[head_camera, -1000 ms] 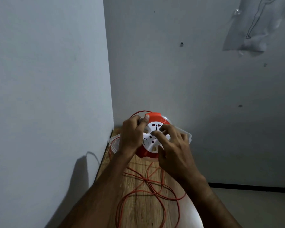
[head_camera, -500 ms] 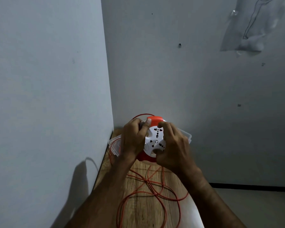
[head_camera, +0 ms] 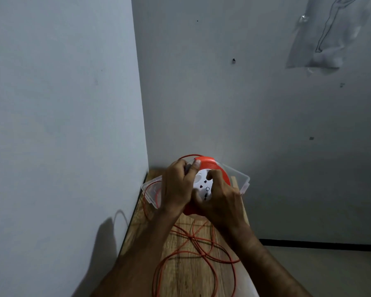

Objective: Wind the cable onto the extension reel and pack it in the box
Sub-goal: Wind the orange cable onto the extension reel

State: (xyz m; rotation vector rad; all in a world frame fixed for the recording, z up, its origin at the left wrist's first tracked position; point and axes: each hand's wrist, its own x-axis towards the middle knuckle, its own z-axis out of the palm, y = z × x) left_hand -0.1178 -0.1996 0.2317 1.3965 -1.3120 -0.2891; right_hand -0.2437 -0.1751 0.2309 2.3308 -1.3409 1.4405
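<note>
- We hold the reel point(head_camera: 210, 168), orange with a white socket face, above the clear box point(head_camera: 243, 182) at the far end of the wooden table point(head_camera: 186, 273).
- Our left hand point(head_camera: 176, 187) grips the reel's left side, thumb on its orange rim.
- Our right hand point(head_camera: 221, 200) curls over the socket face, gripping it.
- Orange cable point(head_camera: 193, 251) lies in loose loops on the table, nearer us than the box.

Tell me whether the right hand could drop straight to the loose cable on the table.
Probably yes. The right hand holds the reel right above the loose orange cable on the wooden table, with nothing between, but it must let go of the reel first.
</note>
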